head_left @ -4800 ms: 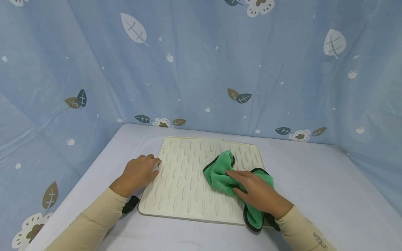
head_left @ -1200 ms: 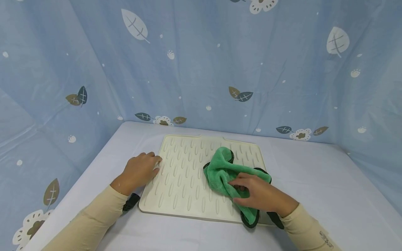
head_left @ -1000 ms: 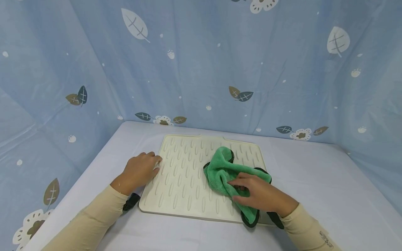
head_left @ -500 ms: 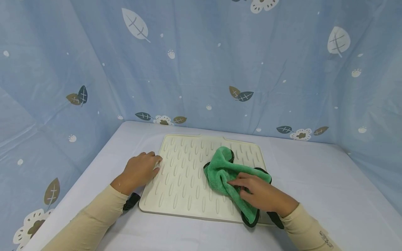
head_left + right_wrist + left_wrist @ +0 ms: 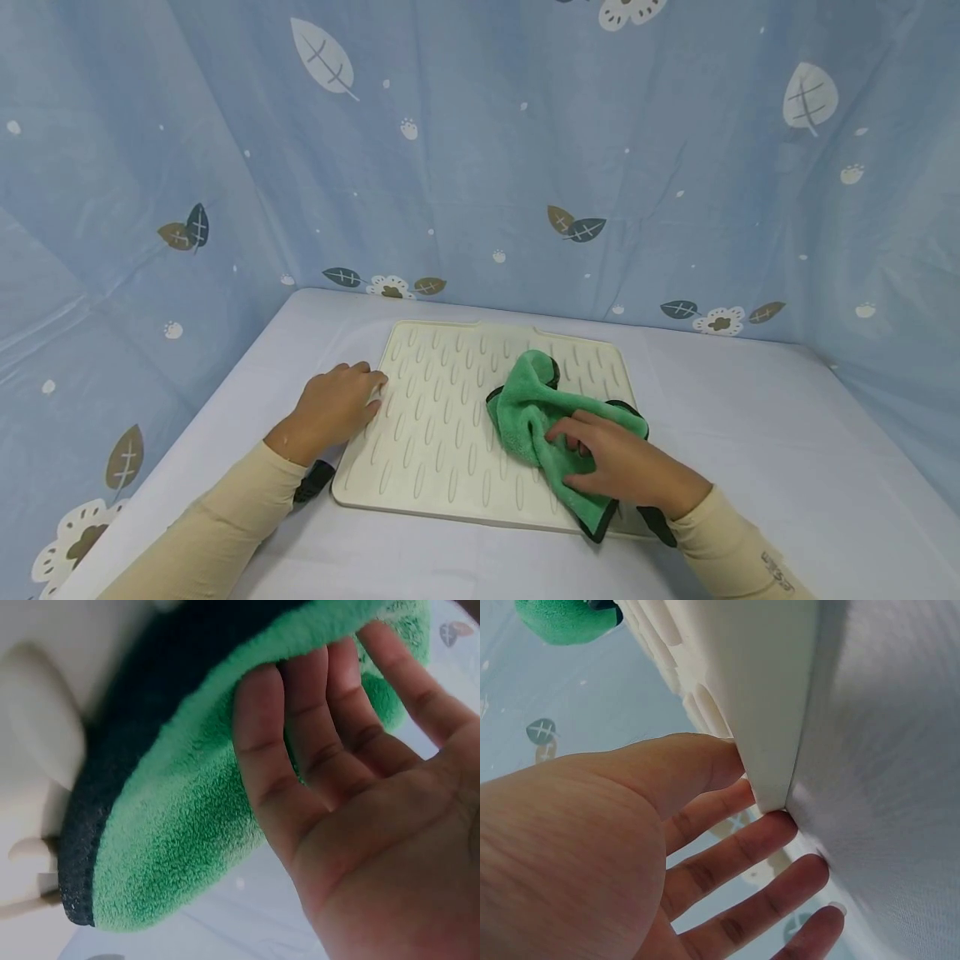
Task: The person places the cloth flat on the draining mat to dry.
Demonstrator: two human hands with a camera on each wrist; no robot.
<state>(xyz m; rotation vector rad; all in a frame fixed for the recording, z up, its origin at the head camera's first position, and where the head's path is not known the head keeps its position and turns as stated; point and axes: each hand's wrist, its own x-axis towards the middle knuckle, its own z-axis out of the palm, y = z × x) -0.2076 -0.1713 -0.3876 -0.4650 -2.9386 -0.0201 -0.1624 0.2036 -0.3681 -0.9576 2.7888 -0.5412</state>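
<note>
A cream drying mat (image 5: 431,425) with raised oblong ridges lies flat on the white-covered table. Over its right side spreads a crumpled green cloth (image 5: 517,421) edged in black. My right hand (image 5: 630,467) rests on the cloth, thumb apart from the index finger. In the right wrist view its fingertips (image 5: 259,694) press against a fold of the cloth (image 5: 180,847). My left hand (image 5: 333,412) is at the mat's left edge. The left wrist view shows its thumb (image 5: 720,761) against the mat's side (image 5: 769,697), fingers spread along the edge, close to the table.
A blue printed curtain (image 5: 480,150) surrounds the table at the back and sides. White tabletop (image 5: 750,417) extends to the right of the mat. Under the left forearm shows a black strap (image 5: 313,481), with another black piece (image 5: 657,525) by the right wrist.
The cloth was flatter under straighter fingers several seconds ago and is now more bunched. Lately my right thumb moved in, then out again, and the near cloth corner became pointed. The left hand stays put.
</note>
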